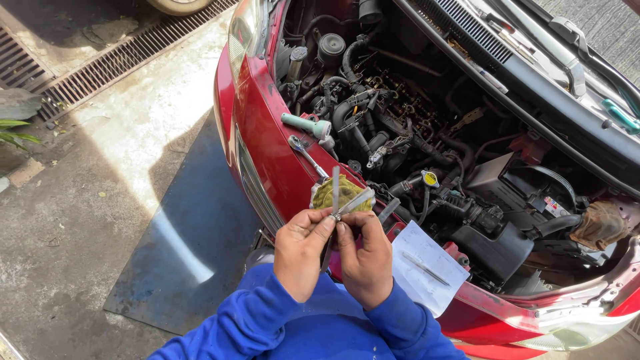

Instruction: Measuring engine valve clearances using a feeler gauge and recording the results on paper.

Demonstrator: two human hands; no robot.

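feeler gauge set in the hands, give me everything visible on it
The feeler gauge set is a fan of thin, flat strips that look like bare grey metal, joined at one pivot end. That end is pinched between the fingertips of the left hand and the right hand. Several blades are splayed: one stands almost upright, others angle up to the right, one dark leaf hangs down between the hands. It is held in the air over the front edge of the red car, in front of a yellowish rag. Markings are too small to tell.

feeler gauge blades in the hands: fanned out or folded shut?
Fanned out. Thin metal feeler gauge blades splay in different directions from the pivot pinched between the left hand and right hand, above the red car front.
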